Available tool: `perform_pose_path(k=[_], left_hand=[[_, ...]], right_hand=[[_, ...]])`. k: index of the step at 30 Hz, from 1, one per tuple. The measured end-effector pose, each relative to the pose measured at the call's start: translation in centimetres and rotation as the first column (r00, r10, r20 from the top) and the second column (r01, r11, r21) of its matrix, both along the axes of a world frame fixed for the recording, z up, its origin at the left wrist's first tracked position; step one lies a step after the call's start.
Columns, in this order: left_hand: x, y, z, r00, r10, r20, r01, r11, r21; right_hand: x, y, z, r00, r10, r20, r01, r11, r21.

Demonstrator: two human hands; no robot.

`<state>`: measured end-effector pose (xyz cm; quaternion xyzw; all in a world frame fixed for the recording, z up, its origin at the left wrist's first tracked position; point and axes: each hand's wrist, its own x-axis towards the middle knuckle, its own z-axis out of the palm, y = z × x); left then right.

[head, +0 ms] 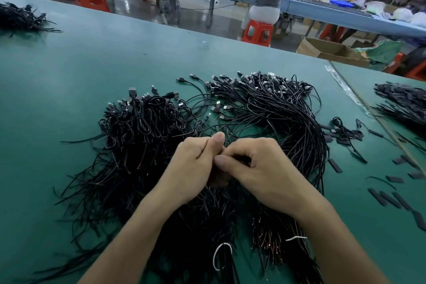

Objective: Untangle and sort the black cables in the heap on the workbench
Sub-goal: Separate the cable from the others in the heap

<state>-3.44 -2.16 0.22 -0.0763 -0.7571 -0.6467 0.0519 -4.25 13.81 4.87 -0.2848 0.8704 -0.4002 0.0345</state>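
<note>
Our left hand and right hand were curled, pinching strands (count hidden) of the tangled heap of black cables; mid-untangling, we judged gentle teasing apart was needed next.

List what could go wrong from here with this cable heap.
1. The left hand and right hand pinch what looks like a cable beside the looped clump; a hard pull could tighten its knots.
2. Dragging strands out might disturb the straighter bundle on the other side.
3. The stripped wire ends near the wrists may snag or bend.
</note>
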Motion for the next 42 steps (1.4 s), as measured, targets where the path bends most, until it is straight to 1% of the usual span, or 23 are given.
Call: perform_pose_path(k=[2,5,6,8,10,11,13,14,15,16,18,19,21,22,24,26,28,29,30,32,35,38,42], left_hand=[[0.2,0.0,0.4,0.981,-0.112,0.157,0.103,0.992,0.068],[0.3,-0.4,0.5,0.916,-0.266,0.301,0.258,0.964,0.065],[0.4,-0.7,0.6,0.893,-0.325,0.312,0.302,0.946,0.12],[0.5,-1.4,0.9,0.825,-0.485,0.291,0.379,0.856,0.351],[0.5,-2.2,1.2,0.707,-0.675,0.212,0.442,0.655,0.612],[0.5,-2.6,1.3,0.641,-0.756,0.135,0.461,0.519,0.72],[0.3,-3.1,1.7,0.536,-0.84,-0.078,0.451,0.207,0.868],[0.2,-3.1,1.8,0.537,-0.828,-0.162,0.416,0.092,0.905],[0.1,-3.0,2.0,0.582,-0.79,-0.194,0.373,0.047,0.927],[0.0,-2.8,2.2,0.669,-0.724,-0.166,0.324,0.083,0.942],[-0.1,-2.3,2.1,0.877,-0.48,-0.027,0.188,0.291,0.938],[-0.2,-2.0,1.9,0.943,-0.33,0.028,0.112,0.398,0.91],[-0.6,-1.3,1.0,0.991,-0.129,0.025,0.058,0.595,0.802],[-0.7,-1.0,0.5,0.999,-0.051,0.004,0.034,0.705,0.708],[-0.8,-0.6,-0.3,0.993,0.103,-0.057,-0.068,0.898,0.435],[-0.7,-0.5,-0.7,0.987,0.129,-0.098,-0.11,0.977,0.18],[-0.4,-0.4,-0.5,0.997,0.024,-0.068,-0.022,1.0,0.022],[-0.2,-0.3,-0.3,0.999,-0.042,-0.025,0.042,0.999,-0.018],[0.0,-0.3,-0.1,0.992,-0.116,0.04,0.116,0.993,-0.008],[0.4,-0.2,0.5,0.959,-0.231,0.165,0.221,0.972,0.08],[0.7,-0.8,0.8,0.92,-0.325,0.217,0.304,0.944,0.127],[0.9,-1.5,1.1,0.845,-0.478,0.24,0.41,0.866,0.286],[0.7,-1.9,0.9,0.772,-0.582,0.255,0.444,0.782,0.438]], right_hand=[[-0.2,0.3,0.0,1.0,0.013,0.011,-0.012,0.998,-0.063],[-0.5,0.5,-0.1,1.0,-0.019,0.025,0.023,0.979,-0.202],[-0.5,0.5,-0.1,1.0,-0.017,0.022,0.022,0.97,-0.243],[-0.6,0.4,-0.2,0.999,0.009,0.03,0.002,0.938,-0.345],[-0.9,0.2,-0.4,0.999,0.021,0.04,-0.001,0.896,-0.444],[-1.0,-0.1,-0.6,0.998,0.011,0.054,0.015,0.888,-0.46],[-1.0,-0.5,-1.0,0.994,-0.044,0.102,0.081,0.916,-0.392],[-1.0,-0.6,-1.2,0.99,-0.08,0.118,0.114,0.941,-0.318],[-1.0,-0.8,-1.4,0.987,-0.106,0.124,0.133,0.962,-0.24],[-0.9,-0.9,-1.7,0.986,-0.118,0.121,0.137,0.977,-0.164],[-0.4,-1.3,-2.0,0.99,-0.087,0.108,0.088,0.996,-0.013],[-0.1,-1.4,-2.1,0.992,-0.058,0.108,0.052,0.997,0.05],[0.4,-1.4,-2.1,0.995,-0.015,0.097,-0.001,0.986,0.165],[0.5,-1.3,-1.9,0.997,-0.01,0.076,-0.007,0.975,0.224],[0.7,-1.0,-1.2,0.999,0.003,0.039,-0.014,0.961,0.276],[0.7,-0.6,-0.4,1.0,0.024,-0.003,-0.022,0.96,0.28],[0.5,-0.1,0.3,0.999,0.023,-0.024,-0.017,0.969,0.247],[0.4,0.2,0.5,1.0,0.025,-0.019,-0.02,0.979,0.205],[0.2,0.4,0.7,1.0,0.026,-0.008,-0.025,0.988,0.149],[0.0,0.7,0.8,0.999,0.038,0.022,-0.039,0.999,0.015],[-0.4,0.9,0.6,0.999,0.02,0.039,-0.014,0.99,-0.141],[-0.8,1.1,0.4,0.992,0.051,0.119,-0.024,0.977,-0.214],[-1.0,1.4,0.2,0.967,0.154,0.201,-0.096,0.958,-0.27]])
